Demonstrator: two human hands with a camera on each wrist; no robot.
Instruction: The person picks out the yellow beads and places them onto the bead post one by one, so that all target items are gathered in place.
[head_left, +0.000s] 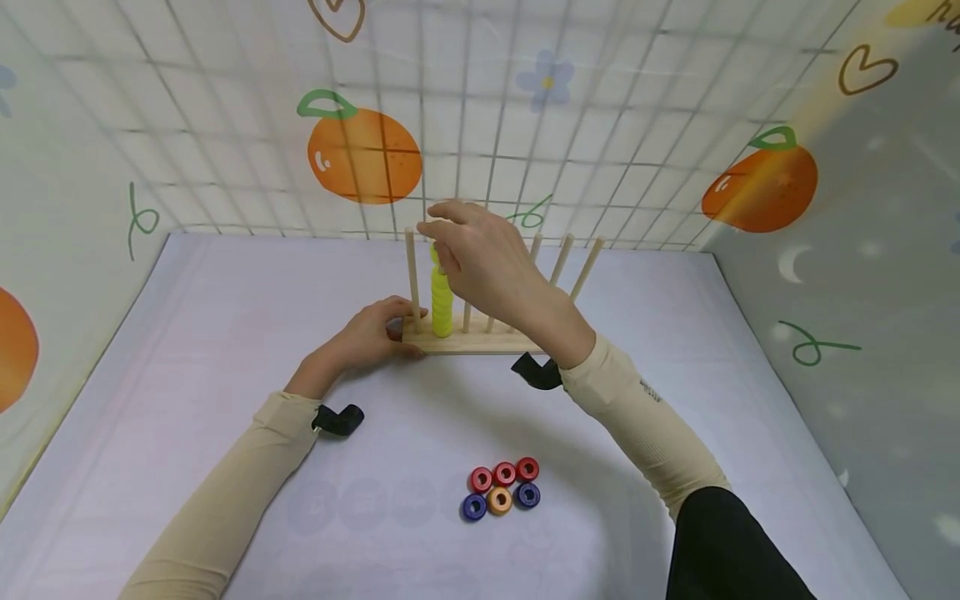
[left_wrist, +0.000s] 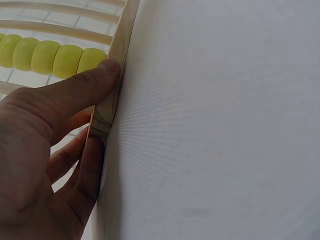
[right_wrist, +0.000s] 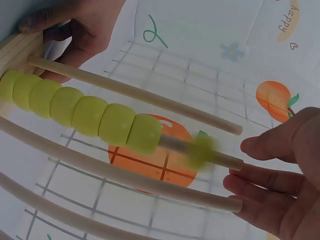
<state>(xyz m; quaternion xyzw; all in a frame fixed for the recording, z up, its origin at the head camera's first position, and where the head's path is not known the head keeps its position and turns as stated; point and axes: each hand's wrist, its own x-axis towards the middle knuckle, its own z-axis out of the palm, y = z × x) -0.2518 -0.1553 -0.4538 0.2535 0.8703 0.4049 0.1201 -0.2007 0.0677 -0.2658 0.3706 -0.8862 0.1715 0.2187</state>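
Observation:
A wooden peg rack [head_left: 480, 344] stands at the back of the table with several upright pegs. My left hand [head_left: 362, 340] grips the left end of its base, thumb along the front in the left wrist view. Yellow beads [head_left: 442, 304] are stacked on the second peg from the left. Higher on that same peg, one blurred yellow bead [right_wrist: 201, 152] sits apart from the stack in the right wrist view. My right hand [head_left: 491, 267] is at this peg's tip, thumb and fingers spread apart around it, with the blurred bead beyond the fingertips. The other visible pegs carry no beads.
Three red beads [head_left: 504, 474], two dark blue beads [head_left: 474, 507] and an orange bead [head_left: 499, 500] lie grouped on the white table [head_left: 360, 525], nearer to me than the rack. A printed curtain [head_left: 255, 167] over a wire grid rises behind the rack.

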